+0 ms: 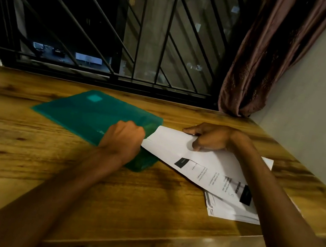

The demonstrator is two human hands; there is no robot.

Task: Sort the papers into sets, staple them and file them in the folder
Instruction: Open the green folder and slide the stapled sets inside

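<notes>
Now the paper set, pinched by the right hand, is aimed lengthwise into the folder mouth gripped by the left hand.

Looks like a home, a room corner used as a desk spot. Wood-grain desk sits against a window at 12 o'clock with a black metal grille, dark outside. Brownish curtain bunched at 1 o'clock, plain painted wall at 3 o'clock. Green folder and papers on the desk suggest household paperwork.
</notes>
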